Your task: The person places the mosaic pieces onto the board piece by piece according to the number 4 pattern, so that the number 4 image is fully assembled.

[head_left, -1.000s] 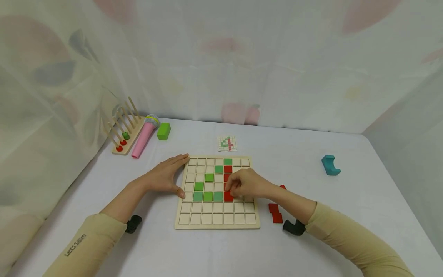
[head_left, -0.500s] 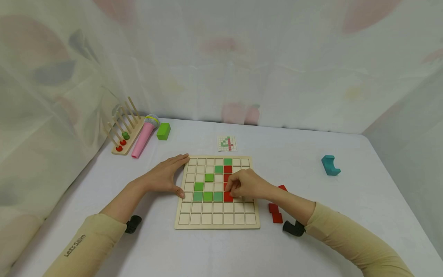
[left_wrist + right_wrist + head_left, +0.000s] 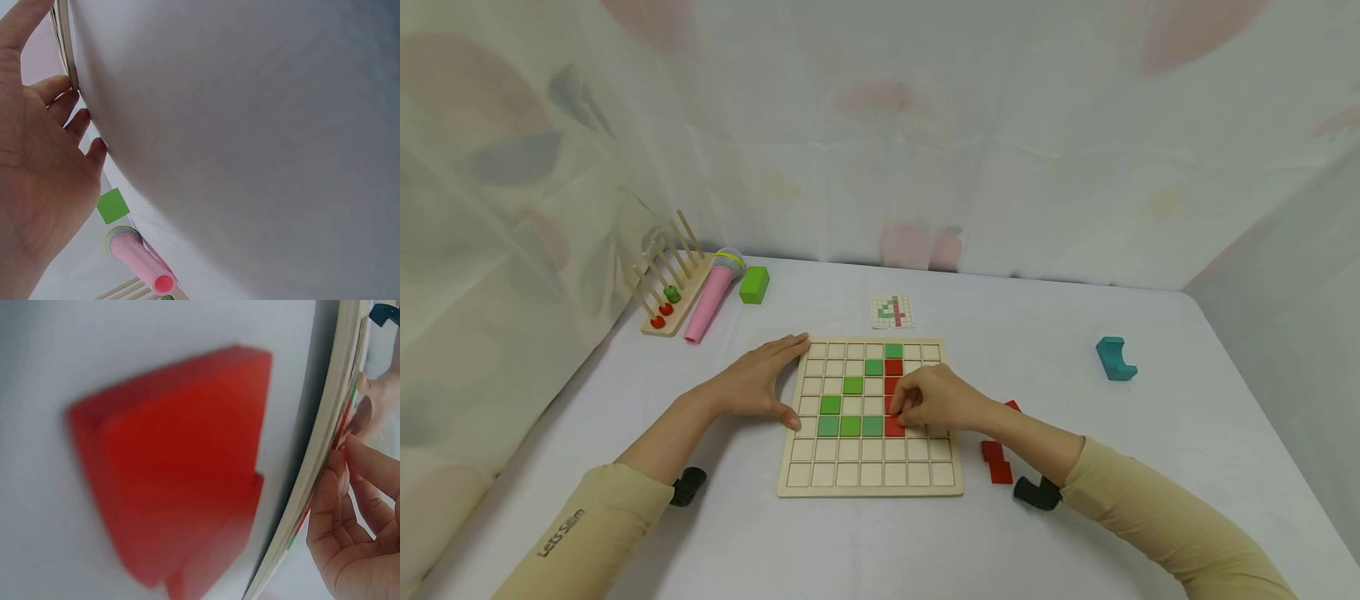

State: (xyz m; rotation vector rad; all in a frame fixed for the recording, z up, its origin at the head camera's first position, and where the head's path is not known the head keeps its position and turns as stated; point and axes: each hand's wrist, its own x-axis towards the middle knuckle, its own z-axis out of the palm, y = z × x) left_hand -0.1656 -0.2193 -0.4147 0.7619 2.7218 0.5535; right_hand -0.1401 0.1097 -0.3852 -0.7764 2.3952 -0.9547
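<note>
A wooden grid board (image 3: 870, 492) lies flat on the white table. Green tiles (image 3: 853, 385) form a diagonal and a short row in its cells, and red tiles (image 3: 893, 367) run down one column. My left hand (image 3: 754, 381) rests at the board's left edge, fingers and thumb spread. Over the red column, my right hand (image 3: 942, 401) pinches a red tile (image 3: 894, 427) between thumb and fingertips at the lower end. In the right wrist view the thumb and fingertips meet at the board's surface; the tile there is mostly hidden.
Loose red tiles (image 3: 1000, 472) lie right of the board, partly under the right forearm. Behind the board is a small pattern card (image 3: 892, 311). A pegged stand (image 3: 662, 328), pink toy microphone (image 3: 708, 305) and green block (image 3: 755, 285) stand back left; a teal block (image 3: 1116, 359) is at right.
</note>
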